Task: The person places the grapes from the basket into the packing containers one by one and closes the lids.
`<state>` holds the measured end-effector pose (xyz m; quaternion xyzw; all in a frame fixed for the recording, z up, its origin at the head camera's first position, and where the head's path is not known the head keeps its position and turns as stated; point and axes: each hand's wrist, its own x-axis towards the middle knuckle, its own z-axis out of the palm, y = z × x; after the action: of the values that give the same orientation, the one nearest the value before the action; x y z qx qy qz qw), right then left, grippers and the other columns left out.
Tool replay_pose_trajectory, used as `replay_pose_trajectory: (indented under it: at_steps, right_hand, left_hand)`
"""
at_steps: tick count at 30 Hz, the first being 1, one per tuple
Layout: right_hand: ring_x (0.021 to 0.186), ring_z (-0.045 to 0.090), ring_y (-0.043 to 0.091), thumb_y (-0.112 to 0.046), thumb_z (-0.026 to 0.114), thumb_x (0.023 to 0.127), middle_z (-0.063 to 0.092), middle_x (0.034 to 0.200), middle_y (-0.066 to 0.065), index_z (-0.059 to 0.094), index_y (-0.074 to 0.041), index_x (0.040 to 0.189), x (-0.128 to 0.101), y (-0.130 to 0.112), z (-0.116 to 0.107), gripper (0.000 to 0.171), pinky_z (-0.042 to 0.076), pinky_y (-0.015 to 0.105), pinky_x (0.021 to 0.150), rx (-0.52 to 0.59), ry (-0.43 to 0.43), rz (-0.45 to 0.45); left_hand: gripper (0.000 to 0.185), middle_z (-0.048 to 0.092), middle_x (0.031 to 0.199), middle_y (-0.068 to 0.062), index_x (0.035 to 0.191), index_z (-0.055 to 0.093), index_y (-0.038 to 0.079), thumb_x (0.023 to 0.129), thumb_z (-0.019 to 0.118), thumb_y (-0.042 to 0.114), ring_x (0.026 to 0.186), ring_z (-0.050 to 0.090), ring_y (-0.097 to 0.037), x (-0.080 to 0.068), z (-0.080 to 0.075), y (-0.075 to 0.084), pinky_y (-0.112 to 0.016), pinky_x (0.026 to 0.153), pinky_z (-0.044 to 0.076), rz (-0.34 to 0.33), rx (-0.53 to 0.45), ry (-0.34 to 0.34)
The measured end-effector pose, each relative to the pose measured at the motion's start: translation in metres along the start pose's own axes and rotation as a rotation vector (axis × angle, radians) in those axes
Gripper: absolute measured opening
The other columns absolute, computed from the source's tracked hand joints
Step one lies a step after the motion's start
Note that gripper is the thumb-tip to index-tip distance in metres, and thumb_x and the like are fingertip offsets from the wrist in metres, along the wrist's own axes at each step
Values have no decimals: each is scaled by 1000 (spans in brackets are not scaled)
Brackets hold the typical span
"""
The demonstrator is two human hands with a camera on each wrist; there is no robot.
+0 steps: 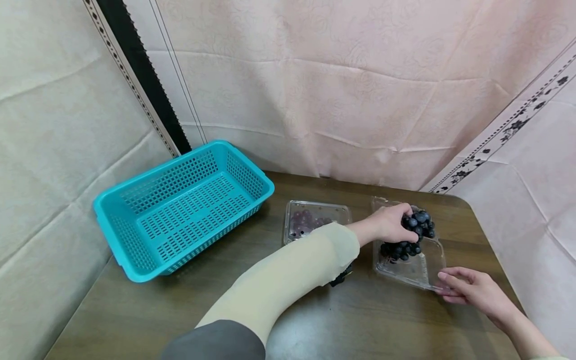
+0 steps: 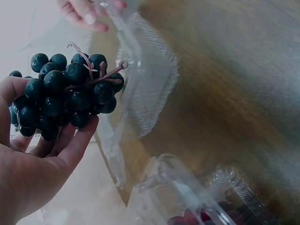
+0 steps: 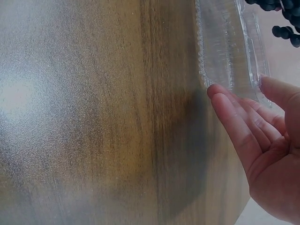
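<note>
My left hand [image 1: 390, 223] grips a bunch of dark grapes [image 1: 419, 224] over an uncovered clear plastic container [image 1: 432, 255]. In the left wrist view, thumb and fingers curl around the bunch [image 2: 75, 89], and its brown stem points away from the palm. My right hand [image 1: 472, 291] holds the near right corner of that container, thumb at the rim and fingers along the outer wall [image 3: 206, 61]. Left of it sits another clear plastic container [image 1: 344, 216] with reddish grapes [image 1: 306, 220] inside, partly covered by my left forearm.
A turquoise perforated basket [image 1: 265, 189] stands at the back left of the brown wooden table [image 1: 360, 320]. Something dark [image 1: 341, 276] shows from beneath my left sleeve, mostly hidden. Pale cloth [image 1: 342, 90] hangs behind the table and along both sides.
</note>
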<state>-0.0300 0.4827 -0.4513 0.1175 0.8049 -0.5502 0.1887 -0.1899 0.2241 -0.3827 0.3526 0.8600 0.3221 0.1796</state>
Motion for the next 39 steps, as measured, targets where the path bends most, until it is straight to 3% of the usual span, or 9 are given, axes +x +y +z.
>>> replay_pose_trajectory:
  at_steps: [5,13,17,24,32,39]
  right_hand:
    - [100,79,18,-21,58,113,77,120,16,43,25,142,-1,-1,2,57,64,40,87,-8,15,10]
    - [99,79,17,-20,56,113,76,122,20,39,27,143,-2,-3,5,58,65,39,86,-15,40,6]
    - [97,80,17,-19,58,113,77,118,19,45,26,139,-1,-4,9,54,65,38,84,-8,72,-4]
    - [94,79,15,-12,57,112,80,109,13,61,18,119,-1,-3,11,31,65,37,82,2,76,-47]
    - [91,80,16,-10,56,112,80,105,12,65,14,110,1,-3,13,26,65,36,81,16,84,-52]
    - [92,79,14,-8,56,112,80,105,6,65,16,109,0,-2,13,26,65,35,80,19,84,-80]
  left_hand:
    - [50,68,133,10,135,59,26,93,80,42,113,62,-4,-1,8,-3,-13,85,45,4,57,-34]
    - [41,69,117,13,123,59,28,92,81,42,99,61,-3,1,19,-1,-16,77,45,27,136,-85]
    - [38,69,112,14,119,59,29,91,81,41,94,60,-3,1,24,0,-18,76,46,29,182,-115]
    - [39,67,108,15,119,59,30,91,83,42,93,59,-2,2,37,2,-20,77,46,47,272,-160]
    - [34,64,101,17,115,61,30,92,82,42,90,59,-1,2,50,6,-20,77,47,58,368,-154]
    - [35,65,101,17,115,61,32,90,83,44,89,59,-1,3,59,10,-22,75,49,7,403,-121]
